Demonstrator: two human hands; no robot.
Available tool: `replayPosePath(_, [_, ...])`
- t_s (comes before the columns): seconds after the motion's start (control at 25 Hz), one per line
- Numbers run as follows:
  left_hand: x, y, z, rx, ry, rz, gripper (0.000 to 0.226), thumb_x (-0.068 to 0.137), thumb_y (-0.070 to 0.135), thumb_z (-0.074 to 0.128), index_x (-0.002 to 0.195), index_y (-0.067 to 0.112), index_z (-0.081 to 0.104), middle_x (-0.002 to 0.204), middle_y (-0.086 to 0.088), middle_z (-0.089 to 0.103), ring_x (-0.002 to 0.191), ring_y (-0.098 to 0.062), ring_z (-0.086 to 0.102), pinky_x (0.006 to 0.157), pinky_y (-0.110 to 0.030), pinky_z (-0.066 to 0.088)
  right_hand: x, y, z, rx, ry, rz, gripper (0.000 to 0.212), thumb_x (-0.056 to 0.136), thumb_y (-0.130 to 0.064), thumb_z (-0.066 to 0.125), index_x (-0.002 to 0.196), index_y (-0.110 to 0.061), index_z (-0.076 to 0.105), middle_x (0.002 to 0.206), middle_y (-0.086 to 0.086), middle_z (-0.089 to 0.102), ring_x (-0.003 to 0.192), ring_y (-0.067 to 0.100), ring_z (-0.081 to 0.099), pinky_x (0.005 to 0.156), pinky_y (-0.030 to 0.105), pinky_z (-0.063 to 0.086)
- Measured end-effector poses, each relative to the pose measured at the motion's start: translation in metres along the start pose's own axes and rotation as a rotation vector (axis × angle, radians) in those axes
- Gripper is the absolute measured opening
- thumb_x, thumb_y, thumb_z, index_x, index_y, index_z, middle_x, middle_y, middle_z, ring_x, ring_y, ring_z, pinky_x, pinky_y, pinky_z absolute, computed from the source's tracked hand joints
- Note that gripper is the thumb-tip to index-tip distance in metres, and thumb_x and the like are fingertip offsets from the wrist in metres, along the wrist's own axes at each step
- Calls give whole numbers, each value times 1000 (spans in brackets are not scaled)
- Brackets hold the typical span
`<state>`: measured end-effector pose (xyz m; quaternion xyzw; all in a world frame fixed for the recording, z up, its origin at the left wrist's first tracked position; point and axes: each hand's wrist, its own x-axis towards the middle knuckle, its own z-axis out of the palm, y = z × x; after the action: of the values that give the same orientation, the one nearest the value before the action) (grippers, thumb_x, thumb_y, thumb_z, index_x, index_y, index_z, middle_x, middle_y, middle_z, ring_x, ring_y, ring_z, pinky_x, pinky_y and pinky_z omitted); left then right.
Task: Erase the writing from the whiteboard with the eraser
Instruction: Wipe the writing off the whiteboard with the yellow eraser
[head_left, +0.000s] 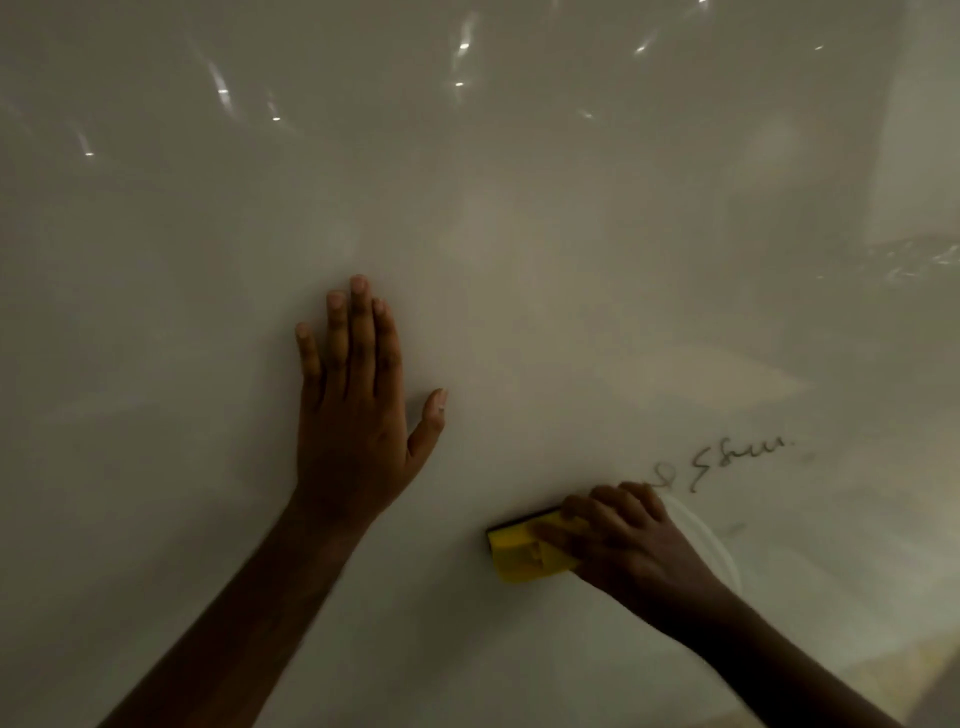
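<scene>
1. A glossy whiteboard (519, 234) fills the view, dimly lit, with small light reflections near its top.
2. The left hand (358, 415) lies flat against the board, fingers (358, 322) released and extended, thumb spread to the right, holding nothing.
3. The right hand (628, 540), lower right, has its fingers wrapped around a yellow eraser (519, 553) with a dark edge, pressed against the board.
4. Dark handwritten marks (727, 465) sit just above and to the right of the right hand; the writing is too unclear to read.
</scene>
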<state>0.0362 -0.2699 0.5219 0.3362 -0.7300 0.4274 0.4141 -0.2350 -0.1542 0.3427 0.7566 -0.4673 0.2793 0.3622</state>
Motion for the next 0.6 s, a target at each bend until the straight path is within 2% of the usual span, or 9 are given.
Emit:
replayPosePath(0.16, [-1,0,3,-7,4,19,90,108,51,43,168,-7,10,177,-27,6,165,-45,9,135,-57,-4,-30,34,-11,-53,47,150,60,100,-44,60,156,-42,39,136,-1,56,116,30,55,97,44,40])
replayPosePath(0.28, [0,1,3,-2,-9,30,92,108,54,43,168,-8,12,177,-27,3,166,-45,8,135,-57,-3,-7,53,-32,-81,144,270,55,96,-47,61,149,-35,50,132,4,57,114,33,54,94,45,39])
replayPosePath(0.4, [0,3,1,3,-16,33,94,109,58,40,168,-9,12,176,-28,2,166,-43,3,135,-56,-2,21,53,-39,-9,238,396,55,95,-48,61,147,-32,51,131,5,58,115,33,53,94,45,40])
replayPosePath(0.48, [0,2,1,-5,-16,41,94,109,59,40,168,-9,10,176,-27,1,166,-41,0,135,-56,-2,17,43,-27,-8,224,324,53,98,-47,61,148,-33,51,133,4,56,117,31,52,95,44,40])
replayPosePath(0.6, [0,1,2,6,-18,51,94,109,58,40,168,-9,11,176,-27,0,166,-41,0,135,-56,-1,-23,38,-6,-44,109,183,54,99,-46,60,151,-37,47,136,0,54,118,29,52,98,44,39])
